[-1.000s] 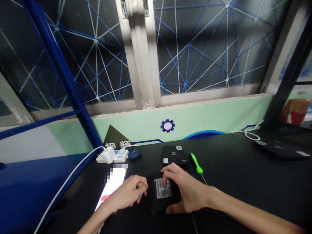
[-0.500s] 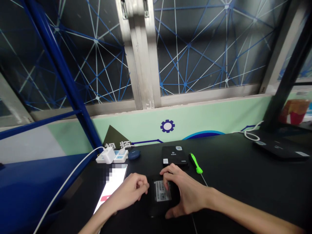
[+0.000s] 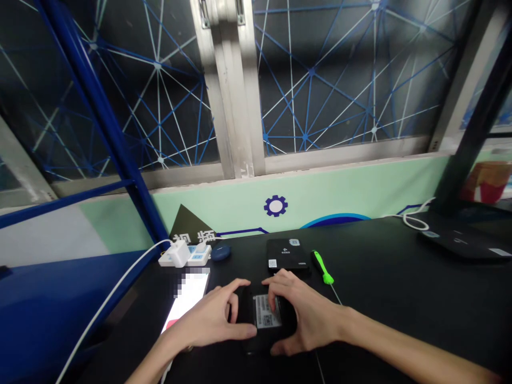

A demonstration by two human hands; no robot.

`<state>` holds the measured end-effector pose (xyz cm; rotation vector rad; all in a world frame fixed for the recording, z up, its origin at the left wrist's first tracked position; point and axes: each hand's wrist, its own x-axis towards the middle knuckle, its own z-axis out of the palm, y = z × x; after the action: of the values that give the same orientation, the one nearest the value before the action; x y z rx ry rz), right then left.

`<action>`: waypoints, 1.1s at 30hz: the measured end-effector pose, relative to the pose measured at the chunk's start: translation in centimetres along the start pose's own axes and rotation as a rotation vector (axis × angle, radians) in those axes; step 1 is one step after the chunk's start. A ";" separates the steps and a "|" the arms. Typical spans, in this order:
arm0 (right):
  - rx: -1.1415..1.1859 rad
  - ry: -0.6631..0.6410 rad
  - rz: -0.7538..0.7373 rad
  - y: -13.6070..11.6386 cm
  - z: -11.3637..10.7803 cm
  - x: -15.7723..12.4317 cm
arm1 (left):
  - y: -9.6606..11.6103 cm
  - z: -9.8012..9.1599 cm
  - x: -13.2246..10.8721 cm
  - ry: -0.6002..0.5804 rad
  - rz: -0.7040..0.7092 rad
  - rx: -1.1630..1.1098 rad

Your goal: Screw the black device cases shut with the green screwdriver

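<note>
Labelled box [image 3: 266, 337] lay face-up on the dark tabletop [image 3: 380, 304] between the hands, just on the near side of a second black box [image 3: 286, 255]. Right hand [image 3: 314, 312] gripped its right side — thumb near, fingers curled, one bent over the pale label [image 3: 264, 313]. Left hand [image 3: 212, 320] was spread at the left side, thumb by the label's edge; I couldn't tell whether it pressed. My judgement: steadiness called for light, matched pressure — fingertips at the rims, off the label.

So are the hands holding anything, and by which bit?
Yes, a black labelled device: the right hand holds its right side. The left hand is at the left edge, its grip unclear.
</note>
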<state>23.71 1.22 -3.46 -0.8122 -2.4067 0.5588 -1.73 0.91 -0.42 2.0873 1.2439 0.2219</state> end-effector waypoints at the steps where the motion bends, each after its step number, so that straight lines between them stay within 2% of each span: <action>1: 0.007 0.002 -0.005 0.1 0.1 0.0 | 0.3 -0.1 -0.1 -0.006 -0.005 0.019; 5: 0.021 0.005 -0.011 0.4 0.2 0.0 | 0.9 -0.1 -0.3 -0.010 -0.034 0.074; 14: -0.012 -0.003 -0.033 0.4 0.0 0.1 | 0.2 0.1 -0.1 0.018 -0.004 0.102; 23: 0.003 -0.032 -0.042 0.3 -0.4 0.2 | 0.3 0.1 -0.2 0.032 -0.019 0.067; 33: 0.018 -0.033 0.060 0.3 -0.6 0.3 | -0.4 0.1 0.1 0.014 -0.038 0.108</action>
<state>23.96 1.77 -3.05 -0.8768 -2.4102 0.6207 -1.89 1.03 -0.78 2.1542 1.3291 0.1555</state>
